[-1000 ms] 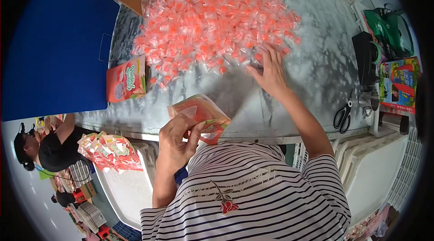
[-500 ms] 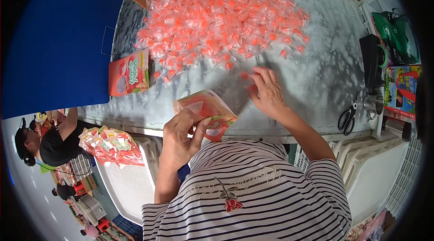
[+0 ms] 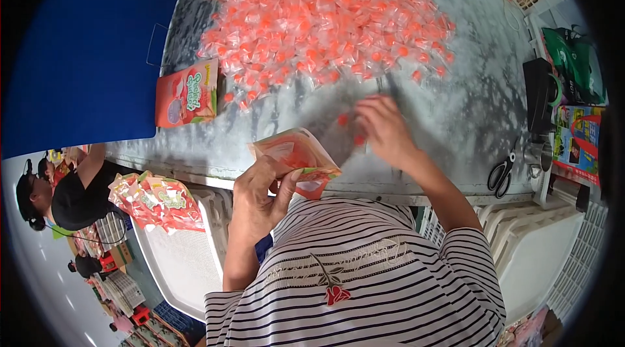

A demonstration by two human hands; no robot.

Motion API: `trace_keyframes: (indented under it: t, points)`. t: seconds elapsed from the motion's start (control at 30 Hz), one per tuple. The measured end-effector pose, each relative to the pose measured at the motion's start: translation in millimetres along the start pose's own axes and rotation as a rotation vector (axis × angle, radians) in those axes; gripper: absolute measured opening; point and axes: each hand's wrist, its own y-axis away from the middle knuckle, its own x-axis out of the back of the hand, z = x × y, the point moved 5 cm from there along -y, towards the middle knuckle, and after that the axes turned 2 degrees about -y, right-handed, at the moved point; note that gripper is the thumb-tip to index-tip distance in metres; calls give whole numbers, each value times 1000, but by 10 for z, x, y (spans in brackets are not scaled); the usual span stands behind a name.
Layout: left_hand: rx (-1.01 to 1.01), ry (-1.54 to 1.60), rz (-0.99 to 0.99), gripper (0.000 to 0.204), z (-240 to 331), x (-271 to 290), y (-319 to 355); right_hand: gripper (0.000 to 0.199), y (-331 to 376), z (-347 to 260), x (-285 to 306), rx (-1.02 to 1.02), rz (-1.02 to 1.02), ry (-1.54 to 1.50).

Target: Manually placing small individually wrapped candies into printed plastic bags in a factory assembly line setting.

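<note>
At the near edge of the grey marbled table [image 3: 469, 106], my left hand [image 3: 257, 200] grips an orange stand-up pouch [image 3: 294, 155] by its lower side, mouth tilted toward the right. My right hand [image 3: 385, 129] lies just beyond it on the tabletop, fingers curled around a few orange wrapped candies [image 3: 343, 119]; how tightly it has closed I cannot tell.

What worries me is the pouch hanging over the table edge: if the mouth sags or the hand comes in off-line, I judge candies could fall down toward the white crate [image 3: 179, 262] below. A loose curl of the fingers could also scatter pieces across the table.

Farther back spreads a big heap of candies [image 3: 325, 18] in clear wrappers with orange centres, on clear plastic sheeting. Left of it lies a flat orange-red printed pouch [image 3: 187, 93], beside a large blue panel [image 3: 78, 54]. Filled pouches [image 3: 156, 200] are piled at the lower left. Black-handled scissors [image 3: 501, 174] and a colourful printed box [image 3: 578, 142] sit at the right.
</note>
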Motion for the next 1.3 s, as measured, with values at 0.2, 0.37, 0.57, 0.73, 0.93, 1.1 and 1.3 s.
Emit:
trace_keyframes:
  t: [0.2,0.37,0.57,0.73,0.93,1.1,1.3]
  points:
    - [-6,14,-2,8,-48,24,-35,32,365,390,599,-358,307,-108]
    - [10,35,5,8,-82,17,-23,72,348,162,443,-252,38,16]
    - [21,6,-3,8,-85,34,9,101,193,27,-53,-173,-170,181]
    - [18,24,-2,8,-103,23,32,94,0,-67,-266,-159,-205,186]
    - [59,28,-17,9,-122,11,47,72,-23,-106,-432,-67,-247,174]
    - [50,36,-9,9,-105,11,42,42,6,-136,-380,101,-78,194]
    - [35,22,-24,8,-101,-3,44,28,210,-62,-379,123,-12,350]
